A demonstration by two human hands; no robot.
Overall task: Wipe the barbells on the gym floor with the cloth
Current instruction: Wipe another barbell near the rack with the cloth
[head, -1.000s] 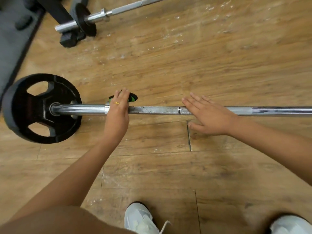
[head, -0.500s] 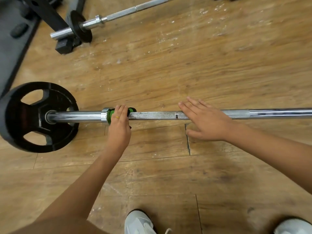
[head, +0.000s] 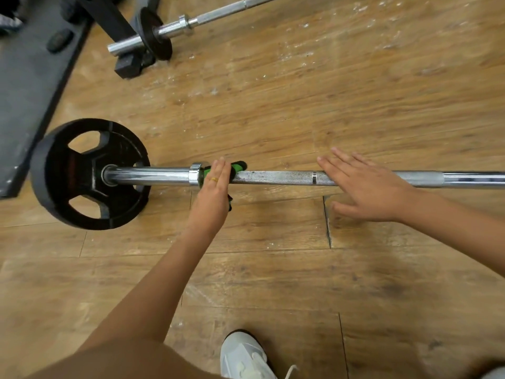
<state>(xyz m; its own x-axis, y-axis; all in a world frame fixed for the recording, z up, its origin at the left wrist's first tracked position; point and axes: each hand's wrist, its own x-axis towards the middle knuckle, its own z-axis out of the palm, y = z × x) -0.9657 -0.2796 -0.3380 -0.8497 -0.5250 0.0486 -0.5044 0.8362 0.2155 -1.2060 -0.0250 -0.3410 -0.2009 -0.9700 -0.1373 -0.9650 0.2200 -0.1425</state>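
A long steel barbell [head: 278, 178] lies across the wooden floor, with a black weight plate [head: 90, 173] on its left end. My left hand [head: 211, 195] lies across the bar just right of the collar. Its straight fingers press a green and black cloth [head: 238, 167] onto the shaft, and a bit of cloth shows under the palm. My right hand [head: 366, 187] rests flat on the bar further right, fingers spread and holding nothing. A second barbell [head: 191, 21] with a small black plate lies at the far top.
A dark rubber mat [head: 30, 86] covers the floor at the left, next to the big plate. A black rack foot [head: 109, 17] and a small dumbbell [head: 128, 67] sit by the second barbell. My white shoe [head: 243, 356] stands at the bottom edge.
The cloth lay on the far side of the bar; my left hand has drawn it back onto the shaft beside the collar. My right hand stays flat on the bar.
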